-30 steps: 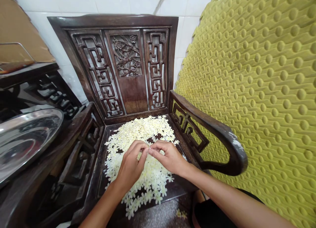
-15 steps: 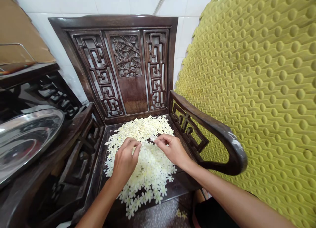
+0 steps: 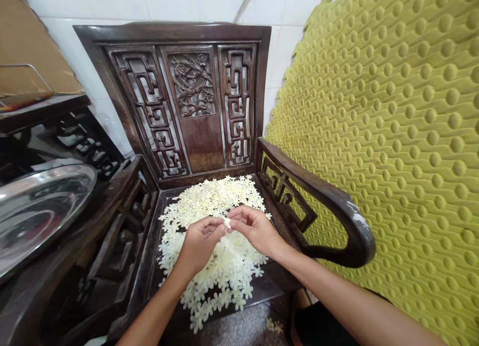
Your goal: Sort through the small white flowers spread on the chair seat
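A small white flower [image 3: 227,222] sits between the fingertips of both hands, which meet above the chair seat. My left hand [image 3: 200,242] pinches it from the left with thumb and forefinger. From the right, my right hand [image 3: 259,231] has its fingertips closed on the same small piece. Below and around the hands, a chain-like sheet of joined white flowers [image 3: 219,266] hangs over the front edge of the seat. Behind it, a heap of pale yellow-white flowers [image 3: 213,193] lies toward the chair's back. The fingers hide most of the held flower.
The dark carved wooden chair [image 3: 204,141] has a curved right armrest [image 3: 318,186]. A round metal tray [image 3: 80,186] stands at the left. A yellow studded foam mat [image 3: 392,111] leans along the right side. A few blossoms [image 3: 274,326] lie on the floor.
My hands were apart, each with a pinch of white; now they have come together with fingertips meeting at one small white flower. The flower heap looks the same.
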The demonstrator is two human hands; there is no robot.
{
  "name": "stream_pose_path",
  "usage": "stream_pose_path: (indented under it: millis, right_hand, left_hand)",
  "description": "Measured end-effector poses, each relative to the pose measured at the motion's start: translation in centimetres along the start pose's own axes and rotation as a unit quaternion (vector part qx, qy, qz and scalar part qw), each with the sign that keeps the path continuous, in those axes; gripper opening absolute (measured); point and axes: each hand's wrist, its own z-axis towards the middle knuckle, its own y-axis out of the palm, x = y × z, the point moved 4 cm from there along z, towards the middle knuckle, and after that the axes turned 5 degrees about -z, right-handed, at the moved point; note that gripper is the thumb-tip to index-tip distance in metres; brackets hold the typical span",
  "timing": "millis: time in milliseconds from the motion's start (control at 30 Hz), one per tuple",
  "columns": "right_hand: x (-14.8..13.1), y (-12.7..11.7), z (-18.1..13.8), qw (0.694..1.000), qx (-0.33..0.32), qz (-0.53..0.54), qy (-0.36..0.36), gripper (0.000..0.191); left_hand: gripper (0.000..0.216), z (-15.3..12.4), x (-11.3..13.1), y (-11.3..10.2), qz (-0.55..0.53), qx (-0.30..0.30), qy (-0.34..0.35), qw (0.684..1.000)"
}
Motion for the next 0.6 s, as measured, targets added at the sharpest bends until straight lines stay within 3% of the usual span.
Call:
stream_pose_path:
  millis: [433,600]
  right_hand:
    - [-0.44,0.27,-0.17,0.999,0.015,-0.029,0.032,0.023]
    - [-0.57,0.01,-0.17,0.996,0.031,-0.077,0.034,0.016]
  left_hand:
    - [0.017,-0.05,0.15,-0.24,-0.002,0.039,0.046,0.998]
    - [0.009,-0.43,0.95,-0.35,0.071,0.056,0.118,0.989]
